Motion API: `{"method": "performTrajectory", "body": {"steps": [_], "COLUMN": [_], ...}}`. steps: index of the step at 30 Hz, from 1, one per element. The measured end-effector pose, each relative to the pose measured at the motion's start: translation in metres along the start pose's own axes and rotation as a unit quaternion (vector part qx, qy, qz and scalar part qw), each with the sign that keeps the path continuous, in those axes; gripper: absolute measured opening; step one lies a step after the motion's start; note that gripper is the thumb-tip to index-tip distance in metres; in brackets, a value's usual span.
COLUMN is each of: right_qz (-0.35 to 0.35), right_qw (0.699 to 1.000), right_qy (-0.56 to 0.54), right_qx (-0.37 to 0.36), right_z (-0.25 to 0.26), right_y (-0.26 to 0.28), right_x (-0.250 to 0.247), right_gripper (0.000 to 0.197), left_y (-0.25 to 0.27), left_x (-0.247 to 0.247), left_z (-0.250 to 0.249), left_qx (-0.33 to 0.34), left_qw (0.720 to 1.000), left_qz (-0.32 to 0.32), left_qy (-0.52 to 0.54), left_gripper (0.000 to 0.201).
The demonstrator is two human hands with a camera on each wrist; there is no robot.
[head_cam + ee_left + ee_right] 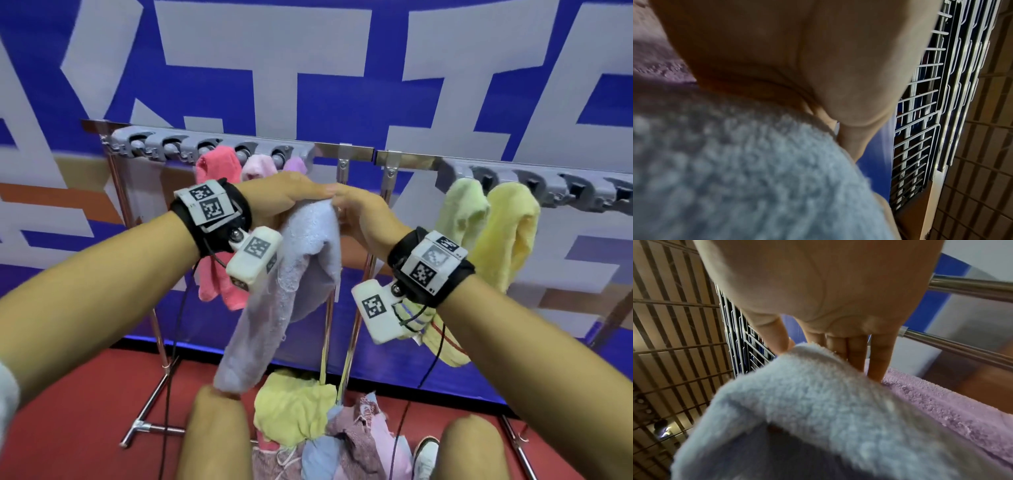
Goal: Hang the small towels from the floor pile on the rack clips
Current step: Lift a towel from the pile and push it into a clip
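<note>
Lavender towel (291, 274) held up at chest height in front of rack (342, 150), between the two clip bars, tail hanging down to the knee. Left clip bar (212, 145) has pink towel (219, 168), pale pink and purple ones hanging. Left hand (287, 195) grips towel's top edge, fingers curled over it. Right hand (366, 216) touches the same edge, fingers straight along the fabric in wrist view. Two yellow-green towels (493, 226) on right bar. Floor pile (308, 421) below, between the knees
</note>
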State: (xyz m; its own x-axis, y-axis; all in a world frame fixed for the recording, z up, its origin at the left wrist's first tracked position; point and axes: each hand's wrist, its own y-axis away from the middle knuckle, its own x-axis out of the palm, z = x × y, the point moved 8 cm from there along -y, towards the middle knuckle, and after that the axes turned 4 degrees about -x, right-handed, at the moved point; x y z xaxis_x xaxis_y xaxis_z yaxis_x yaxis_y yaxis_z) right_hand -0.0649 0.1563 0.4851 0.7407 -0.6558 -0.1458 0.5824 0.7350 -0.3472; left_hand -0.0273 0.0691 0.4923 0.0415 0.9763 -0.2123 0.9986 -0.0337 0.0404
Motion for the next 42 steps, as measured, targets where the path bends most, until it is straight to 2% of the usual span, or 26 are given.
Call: {"method": "performTrajectory", "body": {"steps": [2,4,6,9,10,12,15,18,23,25,28,31,35,38,42], "right_qz": [0.034,0.042,0.003,-0.065,-0.09,-0.116,-0.082,-0.058,-0.04,-0.044,-0.022,-0.016,-0.056,-0.062,-0.028], "right_qw": [0.999,0.998,0.998,0.995,0.993,0.993,0.997,0.997,0.996,0.993,0.99,0.994,0.996,0.997,0.997], "right_qy": [0.019,0.026,0.031,0.078,0.07,0.039,0.013,0.044,0.071,0.104,0.135,0.102,0.037,0.033,0.023], "right_qx": [0.021,0.044,0.048,0.01,0.001,0.001,0.009,-0.005,0.027,0.034,0.045,0.041,0.052,0.036,0.065], "right_z": [-0.008,-0.013,-0.009,0.0,0.003,0.005,0.007,0.011,0.013,0.012,0.008,0.005,0.0,0.001,0.004], "right_y": [-0.002,-0.002,0.0,-0.001,0.0,0.005,0.012,0.012,0.004,0.004,0.004,0.007,0.015,0.022,0.04], "right_x": [0.006,0.006,-0.002,-0.028,-0.037,-0.052,-0.058,-0.05,-0.033,-0.039,-0.045,-0.046,-0.05,-0.063,-0.083], "right_gripper": [0.052,0.039,0.021,0.043,0.042,0.025,0.005,0.002,0.023,0.028,0.019,0.028,0.028,0.011,0.023], "left_y": [0.004,0.005,0.003,0.002,0.003,0.002,0.005,-0.002,-0.012,-0.014,-0.017,-0.018,-0.022,-0.03,-0.041], "left_x": [-0.002,-0.008,-0.014,-0.011,-0.009,-0.001,0.004,0.01,0.021,0.014,0.008,0.012,0.025,0.038,0.062], "left_z": [0.005,0.013,0.021,0.033,0.036,0.038,0.03,0.015,0.001,0.007,0.014,0.018,0.026,0.022,0.001], "left_qx": [-0.003,-0.012,-0.021,-0.024,-0.021,-0.006,0.011,0.03,0.044,0.029,0.033,0.026,-0.001,0.002,0.05], "left_qw": [1.0,0.999,0.999,0.999,0.999,0.998,0.998,0.997,0.997,0.999,0.999,0.998,0.997,0.996,0.992], "left_qz": [0.012,-0.002,-0.014,0.018,0.03,0.052,0.056,0.06,0.06,0.042,0.026,0.052,0.078,0.089,0.087], "left_qy": [-0.028,-0.035,-0.031,-0.033,-0.029,-0.02,0.012,0.023,-0.003,0.0,0.016,0.013,0.012,0.024,0.072], "left_gripper": [0.031,0.047,0.056,0.028,0.038,0.056,0.068,0.064,0.035,0.055,0.054,0.025,0.018,0.031,0.031]}}
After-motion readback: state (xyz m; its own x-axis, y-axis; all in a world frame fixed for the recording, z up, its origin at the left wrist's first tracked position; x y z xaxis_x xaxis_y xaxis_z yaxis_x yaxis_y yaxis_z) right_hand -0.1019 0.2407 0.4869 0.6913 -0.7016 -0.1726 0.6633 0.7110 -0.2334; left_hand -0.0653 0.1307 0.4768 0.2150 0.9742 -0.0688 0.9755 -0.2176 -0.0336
